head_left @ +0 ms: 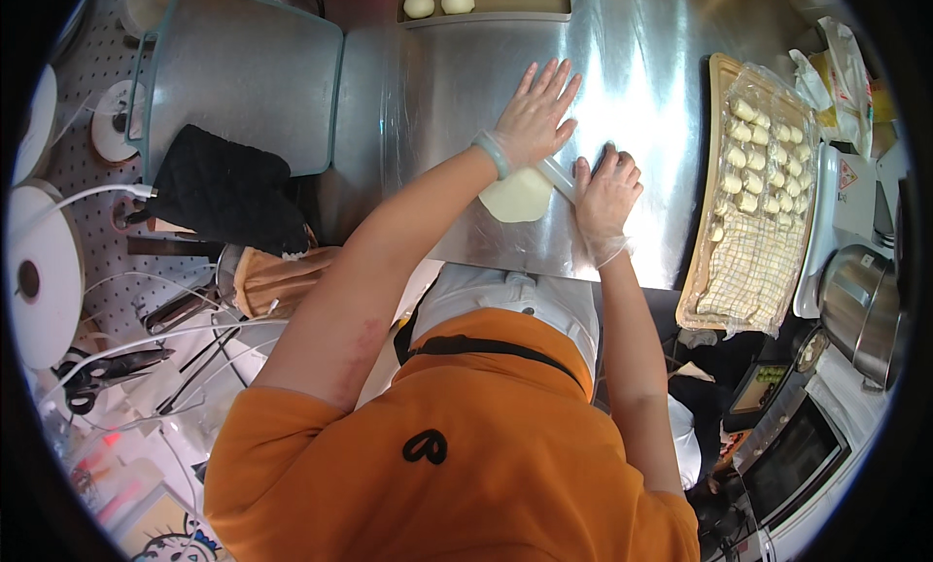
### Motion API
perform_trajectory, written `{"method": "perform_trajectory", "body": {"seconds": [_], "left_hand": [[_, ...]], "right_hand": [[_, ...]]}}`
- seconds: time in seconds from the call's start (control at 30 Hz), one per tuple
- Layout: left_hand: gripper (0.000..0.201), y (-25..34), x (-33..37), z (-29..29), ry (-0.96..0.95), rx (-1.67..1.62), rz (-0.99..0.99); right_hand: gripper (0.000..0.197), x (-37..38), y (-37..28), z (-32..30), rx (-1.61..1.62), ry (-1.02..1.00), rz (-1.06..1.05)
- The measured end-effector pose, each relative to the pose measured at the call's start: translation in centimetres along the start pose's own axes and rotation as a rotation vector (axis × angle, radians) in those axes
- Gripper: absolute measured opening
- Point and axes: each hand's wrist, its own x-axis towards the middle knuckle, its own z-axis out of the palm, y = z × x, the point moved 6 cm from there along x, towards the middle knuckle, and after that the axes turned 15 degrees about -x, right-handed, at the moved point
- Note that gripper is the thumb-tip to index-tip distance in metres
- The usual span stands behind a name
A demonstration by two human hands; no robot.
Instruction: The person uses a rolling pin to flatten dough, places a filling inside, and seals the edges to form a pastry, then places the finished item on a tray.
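Observation:
My left hand, in a clear glove, lies flat with its fingers spread, the heel of the palm over the upper end of a pale rolling pin. At the pin's lower right end, my gloved right hand has its fingers curled, with the palm side against the pin. Beneath and beside the pin lies a thin, flattened round of pale dough on the steel worktop. My left wrist and forearm pass just above the dough. The part of the pin under both hands is hidden.
At the far edge stands a metal tray with several dough balls. To the right, a wooden tray holds several rows of small dough pieces under plastic film. A black cloth and a teal-edged board lie left. A steel bowl stands far right.

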Motion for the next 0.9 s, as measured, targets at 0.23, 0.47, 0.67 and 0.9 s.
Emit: {"method": "perform_trajectory", "body": {"seconds": [0.23, 0.47, 0.67, 0.9], "left_hand": [[0.063, -1.7, 2.0, 1.0, 0.098, -0.065, -0.07], [0.064, 1.3, -3.1, -1.5, -0.077, -0.081, 0.093], [0.065, 3.0, -3.8, 0.7, -0.27, 0.015, 0.142], [0.065, 5.5, 1.0, 3.4, -0.138, -0.092, 0.227]], "right_hand": [[0.039, -1.7, -0.4, 1.0, 0.16, -0.232, -0.355], [0.044, -8.7, -1.9, 1.0, 0.299, -0.135, -0.129], [0.059, -9.9, -2.3, 0.8, 0.113, -0.042, -0.168], [0.049, -8.0, 1.6, 1.8, 0.319, -0.291, -0.125]]}}
